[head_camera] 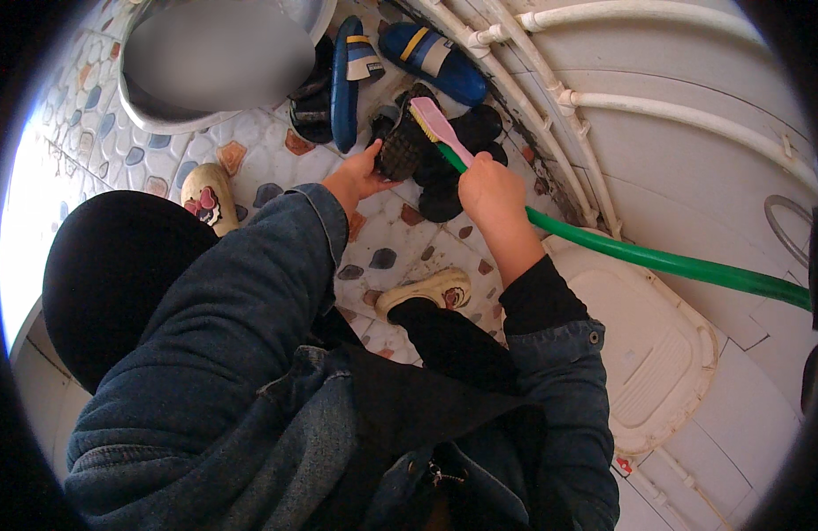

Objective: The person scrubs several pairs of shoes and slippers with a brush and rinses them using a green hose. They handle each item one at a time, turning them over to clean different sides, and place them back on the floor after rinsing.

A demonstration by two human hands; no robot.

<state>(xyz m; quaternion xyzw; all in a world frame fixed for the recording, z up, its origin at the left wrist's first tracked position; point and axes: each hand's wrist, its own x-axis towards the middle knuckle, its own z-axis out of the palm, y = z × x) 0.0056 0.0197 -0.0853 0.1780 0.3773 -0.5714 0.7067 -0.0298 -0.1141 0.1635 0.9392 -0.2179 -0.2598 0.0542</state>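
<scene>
My left hand (360, 174) grips a dark shoe (401, 147) from its left side, with the treaded sole turned up. In my right hand (492, 190) are a pink-backed scrubbing brush (438, 126) with yellow bristles and the end part of a green hose (648, 255). The brush head is over the right edge of the sole; whether its bristles touch is hard to tell. Beneath the brush and hose lie other black shoes (442, 196), partly hidden by my right hand. The hose's tip is hidden behind the brush and the shoe.
Blue slides (346, 86) with striped straps lie beyond the shoe, beside a large basin (203, 126). White pipes (575, 113) run along the tiled wall at right. A cream plastic washboard-like panel (638, 345) stands near my right arm. My cream clogs (415, 292) rest on the pebble-patterned floor (382, 226).
</scene>
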